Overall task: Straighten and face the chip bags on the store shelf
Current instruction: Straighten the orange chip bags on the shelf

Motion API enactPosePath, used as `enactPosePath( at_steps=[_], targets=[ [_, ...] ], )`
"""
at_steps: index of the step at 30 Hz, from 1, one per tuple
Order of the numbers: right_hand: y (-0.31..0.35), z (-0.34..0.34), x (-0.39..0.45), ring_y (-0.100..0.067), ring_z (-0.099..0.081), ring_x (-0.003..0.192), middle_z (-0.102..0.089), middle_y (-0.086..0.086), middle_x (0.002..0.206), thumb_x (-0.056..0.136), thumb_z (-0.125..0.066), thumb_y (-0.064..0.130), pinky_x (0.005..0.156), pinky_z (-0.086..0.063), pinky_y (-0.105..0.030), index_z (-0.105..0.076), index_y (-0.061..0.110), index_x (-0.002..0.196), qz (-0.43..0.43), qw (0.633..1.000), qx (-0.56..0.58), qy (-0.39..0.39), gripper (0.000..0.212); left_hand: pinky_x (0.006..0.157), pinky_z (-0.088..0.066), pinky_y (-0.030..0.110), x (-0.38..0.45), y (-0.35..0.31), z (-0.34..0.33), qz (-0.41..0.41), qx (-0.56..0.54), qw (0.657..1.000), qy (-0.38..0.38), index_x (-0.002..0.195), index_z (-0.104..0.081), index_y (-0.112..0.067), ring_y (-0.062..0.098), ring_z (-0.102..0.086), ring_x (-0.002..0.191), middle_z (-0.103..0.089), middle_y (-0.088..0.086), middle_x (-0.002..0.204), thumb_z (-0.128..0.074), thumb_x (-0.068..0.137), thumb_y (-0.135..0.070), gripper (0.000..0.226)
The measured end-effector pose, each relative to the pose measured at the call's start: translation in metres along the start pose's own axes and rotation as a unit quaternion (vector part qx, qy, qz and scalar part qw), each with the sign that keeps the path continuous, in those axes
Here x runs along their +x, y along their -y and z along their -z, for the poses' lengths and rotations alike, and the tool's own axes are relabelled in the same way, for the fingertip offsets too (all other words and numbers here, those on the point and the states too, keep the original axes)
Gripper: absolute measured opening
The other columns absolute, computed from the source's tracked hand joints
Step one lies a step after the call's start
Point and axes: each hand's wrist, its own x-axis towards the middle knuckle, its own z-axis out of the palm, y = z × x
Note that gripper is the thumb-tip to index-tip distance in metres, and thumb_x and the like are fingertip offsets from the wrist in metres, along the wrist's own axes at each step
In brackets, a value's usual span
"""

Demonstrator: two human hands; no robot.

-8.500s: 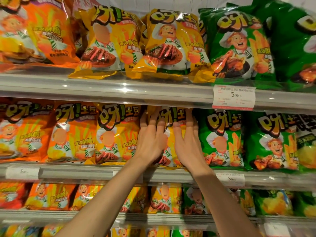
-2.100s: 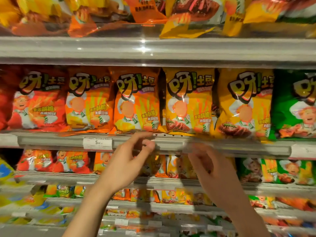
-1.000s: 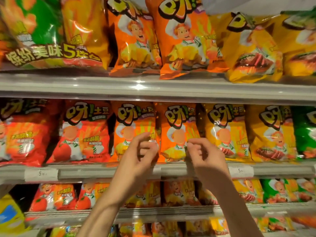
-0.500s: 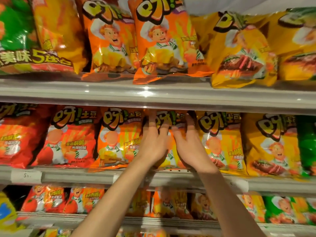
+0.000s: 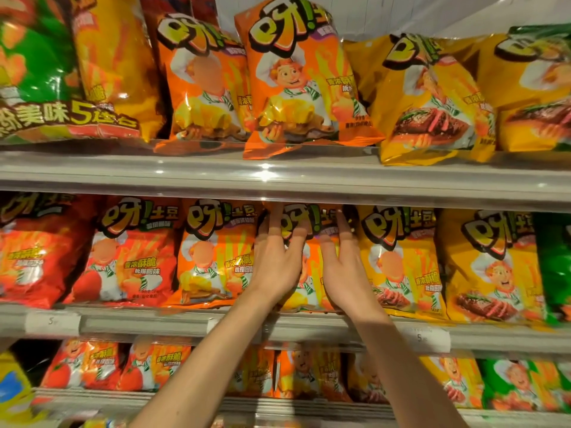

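An orange chip bag [image 5: 309,222] stands upright in the middle shelf's row, between another orange bag [image 5: 213,251] on its left and a yellow bag [image 5: 398,261] on its right. My left hand [image 5: 276,257] lies flat on the bag's left half, fingers straight and spread toward its top. Pressing the right half is my right hand [image 5: 341,267], its fingers also straight and pointing up. Most of the bag's front is hidden behind both hands.
The middle shelf rail [image 5: 160,322] runs below the hands with price tags [image 5: 428,338]. Larger orange [image 5: 296,81] and yellow [image 5: 432,97] bags overhang the top shelf edge [image 5: 278,177]. Red bags [image 5: 129,251] stand left, a green bag [image 5: 556,267] right, smaller bags below.
Both hands rose from the shelf rail to the orange bag's front and flattened against it. In the last half second they stayed there while the view shifted slightly.
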Motion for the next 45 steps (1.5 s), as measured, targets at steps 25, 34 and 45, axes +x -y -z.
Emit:
enactPosePath(
  at_steps=[25,34,45],
  targets=[
    [0.010,0.001,0.011,-0.028,-0.037,0.141,-0.036,-0.004,0.156,0.103,-0.040,0.046,0.106,-0.031,-0.035,-0.019,0.023,0.157,-0.124,0.992,0.023,-0.016,0.062,0.097,-0.043,0.037,-0.002,-0.015,0.011,0.132,-0.063,0.988,0.046,0.149,-0.026,-0.004,0.029,-0.053,0.116,-0.054,0.011,0.126,-0.040,0.102,-0.046,0.065],
    [0.012,0.002,0.028,-0.034,-0.040,0.139,-0.036,-0.009,0.157,0.093,-0.042,0.069,0.112,-0.035,-0.042,-0.016,0.021,0.157,-0.186,0.982,0.008,0.026,0.084,0.093,-0.050,0.045,0.021,-0.016,0.011,0.170,-0.049,0.981,0.075,0.127,-0.058,-0.005,0.036,-0.053,0.113,-0.047,0.020,0.124,-0.032,0.104,-0.014,0.036],
    [0.009,-0.007,0.020,-0.041,-0.055,0.118,-0.057,-0.021,0.133,0.099,-0.033,0.062,0.087,-0.039,-0.037,-0.022,0.013,0.151,-0.129,0.987,-0.088,-0.031,0.072,0.104,-0.040,0.040,0.013,-0.016,0.004,0.128,0.119,0.983,0.056,0.157,-0.014,-0.018,0.046,-0.045,0.130,-0.017,0.027,0.160,-0.042,0.102,-0.023,0.062]
  ],
)
